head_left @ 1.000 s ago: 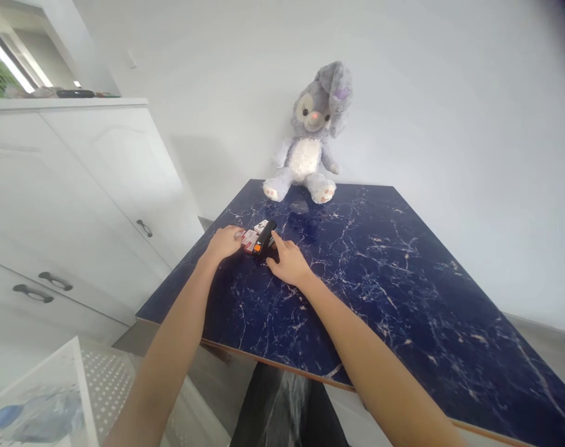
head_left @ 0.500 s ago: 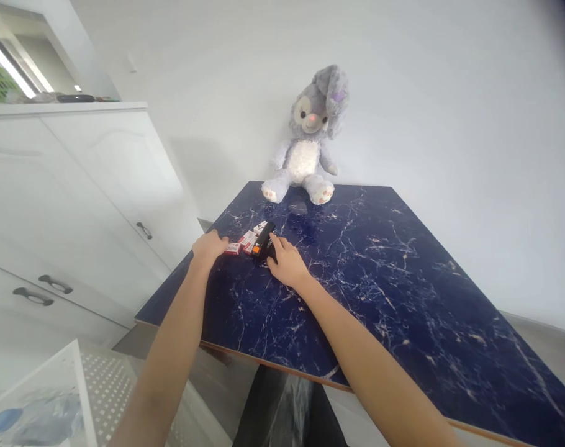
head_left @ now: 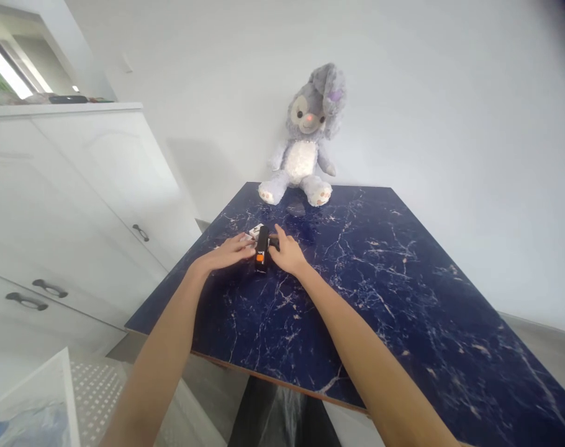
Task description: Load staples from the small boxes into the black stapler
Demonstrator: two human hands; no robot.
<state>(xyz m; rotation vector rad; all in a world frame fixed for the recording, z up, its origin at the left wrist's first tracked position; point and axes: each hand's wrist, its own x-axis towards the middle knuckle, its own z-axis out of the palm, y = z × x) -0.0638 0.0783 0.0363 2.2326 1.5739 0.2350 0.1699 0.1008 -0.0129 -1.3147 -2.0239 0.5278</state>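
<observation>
A black elongated device with an orange patch [head_left: 262, 248] lies on the dark blue marbled table, between my two hands. My left hand [head_left: 229, 251] reaches in from the left with its fingers stretched out against the device's left side. It covers most of the small boxes there; one white box [head_left: 256, 231] still shows behind its fingertips. On the other side, my right hand [head_left: 289, 253] has thumb and fingers spread, touching the device's right edge. A dark part of the device or another black item shows between those fingers; I cannot tell which.
A grey plush rabbit [head_left: 302, 158] sits at the back of the table [head_left: 380, 279], against the wall. White cabinets [head_left: 77, 186] stand to the left. Below them, at lower left, is a white perforated basket [head_left: 94, 385] near the table's front edge.
My left hand has slid right, over the red-and-white boxes and up to the device. The device now points straighter away from me. My right hand stays at its right side.
</observation>
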